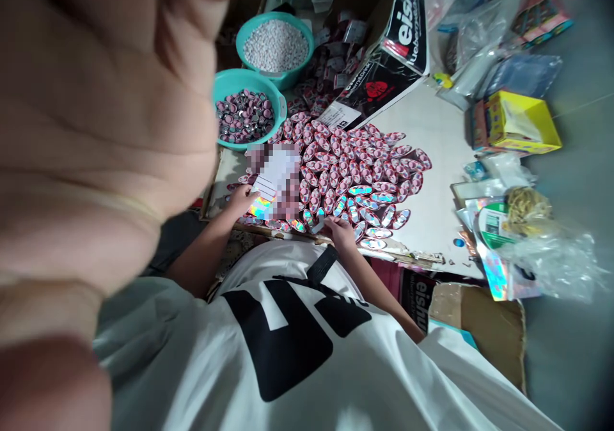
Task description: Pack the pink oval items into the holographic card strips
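My left hand [242, 199] pinches the lower edge of a white card [274, 174] with dark printed lines and a shiny rainbow patch; part of the area around it is blurred out. To its right, my right hand [339, 231] is closed on a small pale strip [317, 227], too small to name. Beneath and around both hands, many shiny oval pieces [338, 162] with pink round centres are spread over the white tabletop [439, 194]. Another person's hand [105, 98], very near the camera, covers the left of the view.
One teal basin [281, 116] contains pink and silver round pieces; another teal basin [309, 38] contains white pellets. An open carton [384, 76] lies tilted behind the ovals. Rightward are a yellow box [527, 142], rubber bands [527, 210] and plastic bags [561, 258].
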Motion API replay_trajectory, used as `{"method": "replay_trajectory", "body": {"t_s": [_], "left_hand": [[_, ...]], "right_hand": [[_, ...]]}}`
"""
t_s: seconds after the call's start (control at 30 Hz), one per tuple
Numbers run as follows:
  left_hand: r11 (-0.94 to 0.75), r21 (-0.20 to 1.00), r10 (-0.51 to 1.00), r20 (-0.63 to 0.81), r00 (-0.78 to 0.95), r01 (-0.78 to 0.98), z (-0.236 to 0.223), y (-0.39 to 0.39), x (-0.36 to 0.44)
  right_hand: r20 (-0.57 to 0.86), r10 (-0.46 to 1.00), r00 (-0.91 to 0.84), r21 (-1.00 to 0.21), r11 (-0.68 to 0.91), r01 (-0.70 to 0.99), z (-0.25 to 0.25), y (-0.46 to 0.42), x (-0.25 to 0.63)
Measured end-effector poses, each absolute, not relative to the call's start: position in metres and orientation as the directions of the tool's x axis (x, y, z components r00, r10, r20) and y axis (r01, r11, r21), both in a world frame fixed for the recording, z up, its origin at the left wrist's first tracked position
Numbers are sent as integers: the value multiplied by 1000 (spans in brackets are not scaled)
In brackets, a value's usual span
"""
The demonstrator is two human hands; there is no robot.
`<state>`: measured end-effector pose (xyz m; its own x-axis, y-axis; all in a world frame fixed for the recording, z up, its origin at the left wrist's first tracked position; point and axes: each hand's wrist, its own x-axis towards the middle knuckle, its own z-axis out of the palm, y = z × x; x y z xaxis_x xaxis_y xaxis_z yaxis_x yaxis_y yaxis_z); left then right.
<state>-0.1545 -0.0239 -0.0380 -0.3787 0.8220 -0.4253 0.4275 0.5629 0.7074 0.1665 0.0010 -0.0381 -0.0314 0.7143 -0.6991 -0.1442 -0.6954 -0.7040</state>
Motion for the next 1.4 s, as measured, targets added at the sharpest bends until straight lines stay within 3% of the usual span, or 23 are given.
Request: {"method": "replay_trajectory", "body": {"t_s": [0.27, 0.4, 0.5, 0.63, 0.73, 0.83, 0.97, 1.17, 1.27, 1.4], "left_hand": [[513, 658, 857, -354, -376, 551, -35, -26, -150], [383, 565, 894, -28, -447, 731, -4, -30, -129], [184, 625, 949, 88, -303, 758, 18, -31, -101], [14, 841, 1000, -25, 12, 540, 25, -24, -57], [169, 939, 942, -243, 229, 301, 14, -16, -35], [308, 928, 911, -351, 216, 210, 3, -10, -32], [387, 885, 859, -448, 249, 257, -4, -2, -42], [546, 804, 708, -594, 382, 237, -16, 11, -39], [475, 834, 721, -552, 420, 281, -18, 20, -38], [240, 839, 684, -503, 529, 488, -10, 42, -43]], "right_hand": [[-708, 705, -36, -685, -698, -209, -31, 2, 165], [-684, 728, -43, -703, -674, -226, -16, 4, 160], [-655, 750, -91, -715, -654, -249, -4, 3, 156], [-643, 733, -223, -665, -679, -311, 4, -2, 150], [-643, 714, -278, -614, -697, -371, 3, -7, 144], [-651, 729, -210, -582, -657, -479, 1, -12, 140], [-674, 738, -35, -554, -537, -637, -2, -21, 137], [-669, 739, 80, -525, -394, -754, -5, -32, 112], [-663, 731, 159, -550, -332, -766, -6, -36, 101], [-707, 665, 243, -566, -325, -757, -10, -40, 101]]}}
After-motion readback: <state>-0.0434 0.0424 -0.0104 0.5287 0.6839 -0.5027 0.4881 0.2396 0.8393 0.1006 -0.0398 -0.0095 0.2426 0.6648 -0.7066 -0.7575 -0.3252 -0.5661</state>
